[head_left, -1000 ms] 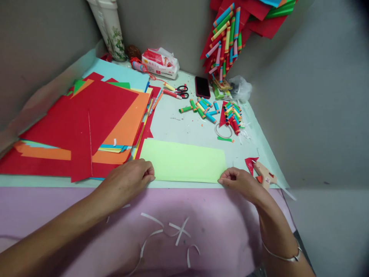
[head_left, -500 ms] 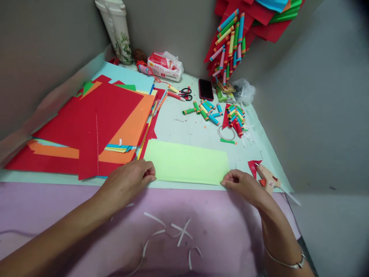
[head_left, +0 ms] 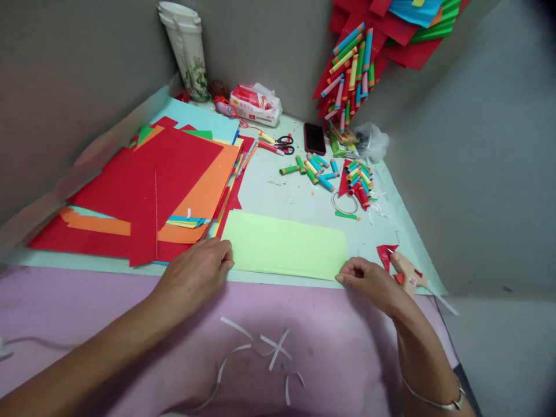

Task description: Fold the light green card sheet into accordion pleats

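Note:
A light green sheet of paper lies flat near the front edge of the pale table covering. My left hand pinches its lower left corner, fingers closed. At the lower right corner, my right hand pinches the paper between thumb and finger. Left of the sheet is a pile of red paper with orange sheets under it. A tan glue gun rests just right of my right hand, its tip over a red scrap.
Behind the green sheet lie rolled paper tubes, a phone, scissors and a tissue pack. A white cup stands back left. Red paper decoration rises back right. White strips lie in front.
The whole view has shifted slightly, so things on the table appear a little farther right. Both hands keep their hold on the green paper, which looks unmoved on the table.

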Motion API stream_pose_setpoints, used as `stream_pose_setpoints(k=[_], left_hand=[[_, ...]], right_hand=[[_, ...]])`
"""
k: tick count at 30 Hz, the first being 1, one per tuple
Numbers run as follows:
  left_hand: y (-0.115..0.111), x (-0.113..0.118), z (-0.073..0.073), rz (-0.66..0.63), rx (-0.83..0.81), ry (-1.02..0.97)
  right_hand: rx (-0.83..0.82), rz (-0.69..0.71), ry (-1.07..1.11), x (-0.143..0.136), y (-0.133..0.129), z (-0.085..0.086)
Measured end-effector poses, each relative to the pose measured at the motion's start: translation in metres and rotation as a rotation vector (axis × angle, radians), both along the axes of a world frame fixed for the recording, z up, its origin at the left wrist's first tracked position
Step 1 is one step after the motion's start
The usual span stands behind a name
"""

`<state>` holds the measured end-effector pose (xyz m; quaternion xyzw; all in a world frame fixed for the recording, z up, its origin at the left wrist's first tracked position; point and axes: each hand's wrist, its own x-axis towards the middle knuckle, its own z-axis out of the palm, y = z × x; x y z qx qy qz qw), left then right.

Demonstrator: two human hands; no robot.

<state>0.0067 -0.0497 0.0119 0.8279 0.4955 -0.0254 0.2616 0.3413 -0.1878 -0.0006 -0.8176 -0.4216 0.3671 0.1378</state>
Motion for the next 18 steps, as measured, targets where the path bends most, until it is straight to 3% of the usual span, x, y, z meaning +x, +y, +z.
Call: stream_pose_setpoints(k=[7, 18], left_hand=[[-0.015, 0.001, -0.003, 0.052, 0.082, 0.006], [-0.036, -0.001, -0.026, 0.144, 0.289, -0.109]], right_hand=[[0.015, 0.015, 0.014, 0.004, -0.001, -0.002], [0.051, 0.000, 0.047, 0.006, -0.003, -0.004]])
